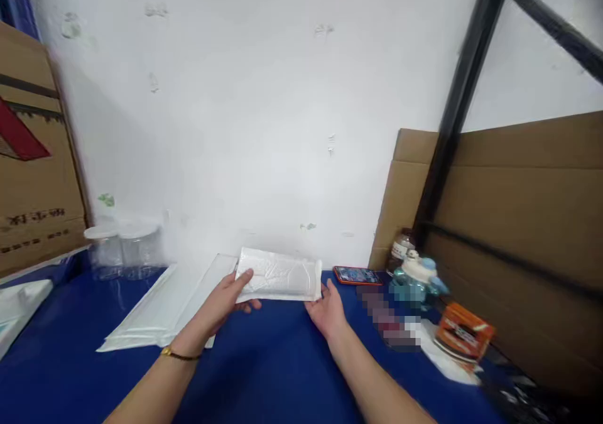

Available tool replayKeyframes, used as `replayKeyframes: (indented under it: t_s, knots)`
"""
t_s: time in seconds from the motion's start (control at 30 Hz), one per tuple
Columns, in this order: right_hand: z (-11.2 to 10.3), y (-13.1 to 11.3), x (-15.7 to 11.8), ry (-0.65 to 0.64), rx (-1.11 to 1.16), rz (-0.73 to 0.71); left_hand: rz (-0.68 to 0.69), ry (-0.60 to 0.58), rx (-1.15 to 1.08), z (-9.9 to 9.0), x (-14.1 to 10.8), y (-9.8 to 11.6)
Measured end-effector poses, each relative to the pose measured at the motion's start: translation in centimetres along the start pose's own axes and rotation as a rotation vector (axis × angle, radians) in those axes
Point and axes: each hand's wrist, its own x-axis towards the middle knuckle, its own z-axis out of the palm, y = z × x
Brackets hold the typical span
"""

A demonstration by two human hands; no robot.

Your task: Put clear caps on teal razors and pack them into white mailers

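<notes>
A shiny white padded envelope (pixel 282 277) is held level above the blue table, in front of the wall. My left hand (pixel 232 295) grips its left end, thumb on top and fingers underneath. At the other end, my right hand (pixel 326 304) has its fingers behind and under the lower right corner, palm turned up. Left of the envelope, and partly behind my left hand, lies a stack of larger flat white mailers (pixel 151 314). My left wrist wears a thin dark band with a gold piece.
Two clear jars (pixel 120 251) with white lids stand back left, near a cardboard box (pixel 38 179). On the right are a phone (pixel 357 276), a brown jar (pixel 400 248), a teal bottle (pixel 414 282) and an orange box (pixel 464 333). A black metal frame (pixel 464 91) rises beside cardboard.
</notes>
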Motion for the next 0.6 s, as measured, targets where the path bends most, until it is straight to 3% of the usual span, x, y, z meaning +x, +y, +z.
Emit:
replayKeyframes:
  t_s: [0.13, 0.23, 0.37, 0.6]
  knots:
    - [0.1, -0.3, 0.2, -0.083, 0.028, 0.034, 0.187, -0.024, 0.235, 1.1, -0.6, 2.9]
    - [0.0, -0.6, 0.2, -0.063, 0.043, 0.054, 0.335, -0.046, 0.424, 2.3, -1.6, 5.5]
    - [0.2, -1.0, 0.2, -0.06, 0.065, 0.038, 0.419, -0.063, 0.651, 3.7, -2.7, 8.4]
    - [0.0, -1.2, 0.9, -0.03, 0.074, 0.013, 0.553, 0.065, 0.777, 4.0, -3.6, 10.2]
